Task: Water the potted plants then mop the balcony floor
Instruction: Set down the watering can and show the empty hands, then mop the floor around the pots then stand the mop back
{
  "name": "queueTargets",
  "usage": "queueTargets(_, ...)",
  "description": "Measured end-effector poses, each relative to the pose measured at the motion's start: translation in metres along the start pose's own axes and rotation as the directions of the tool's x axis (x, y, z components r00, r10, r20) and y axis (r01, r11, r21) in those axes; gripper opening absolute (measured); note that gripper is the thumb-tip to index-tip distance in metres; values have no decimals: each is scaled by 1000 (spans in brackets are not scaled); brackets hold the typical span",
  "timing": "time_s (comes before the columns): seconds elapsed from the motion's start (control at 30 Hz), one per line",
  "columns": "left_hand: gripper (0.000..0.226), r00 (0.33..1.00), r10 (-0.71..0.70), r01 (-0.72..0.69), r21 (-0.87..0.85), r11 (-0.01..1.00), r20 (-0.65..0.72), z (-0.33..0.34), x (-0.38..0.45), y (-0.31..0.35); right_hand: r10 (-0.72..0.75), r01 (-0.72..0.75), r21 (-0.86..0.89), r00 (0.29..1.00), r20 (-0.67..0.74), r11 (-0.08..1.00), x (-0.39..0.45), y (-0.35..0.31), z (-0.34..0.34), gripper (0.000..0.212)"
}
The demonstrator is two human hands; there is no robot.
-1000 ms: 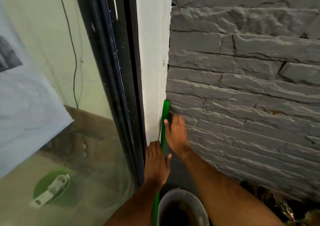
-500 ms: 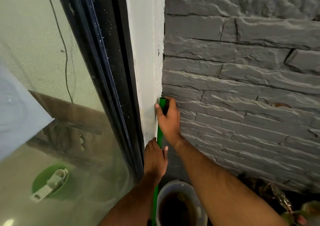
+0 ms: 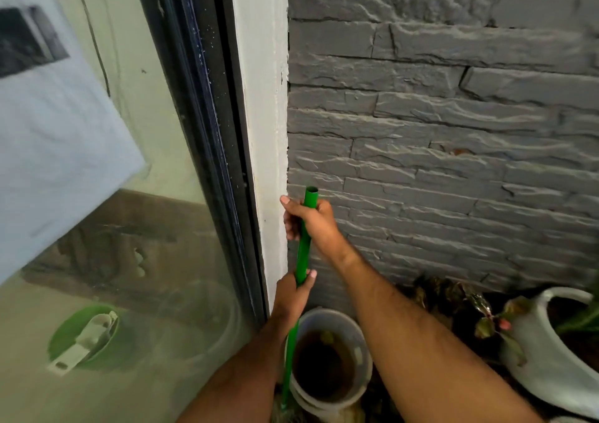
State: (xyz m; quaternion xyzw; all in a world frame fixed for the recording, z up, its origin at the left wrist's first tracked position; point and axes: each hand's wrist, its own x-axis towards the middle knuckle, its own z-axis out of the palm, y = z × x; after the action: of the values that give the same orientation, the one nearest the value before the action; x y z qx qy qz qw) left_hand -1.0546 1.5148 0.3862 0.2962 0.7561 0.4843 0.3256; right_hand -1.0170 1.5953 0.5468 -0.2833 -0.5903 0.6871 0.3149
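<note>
A green mop handle [image 3: 303, 251] stands nearly upright in the corner between the white door jamb and the grey stone wall. My right hand [image 3: 309, 220] grips it just below its open top end. Lower down, my left hand [image 3: 291, 296] grips the same handle with the thumb up along it. The mop's foot is hidden behind my left forearm, beside a grey bucket [image 3: 359, 335] holding dark water. At the right edge stands a white pot [image 3: 544, 354] with a reddish-leaved plant [image 3: 486, 322].
A black-framed glass door [image 3: 201, 163] fills the left half; in the glass a green bucket with a white wringer [image 3: 84, 341] shows. The grey stone wall [image 3: 453, 131] closes off the front and right. Dark leaves lie at the wall's foot.
Both hands went from lying flat beside the handle to gripping it. The handle has come away from the corner and its top end now shows above my right hand.
</note>
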Motion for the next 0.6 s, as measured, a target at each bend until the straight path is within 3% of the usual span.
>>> queueTargets(0.07,19,997,-47,54,-153,987,54,-1,-21,-4,15,-15,-11,1000,17,1000,-28,-4,4,34)
queueTargets(0.17,16,996,-31,51,-233,971,89,-4,-50,-6,7,-7,-17,999,37,1000,-66,-6,8,28)
queueTargets(0.4,29,988,38,-23,-99,995,149,-21,-122,-20,86,-86,-86,996,-15,992,-158,38,28,29)
queueTargets(0.6,18,975,-37,41,-14,999,217,-33,-166,-41,102,-121,-140,986,-130,983,-213,63,41,56)
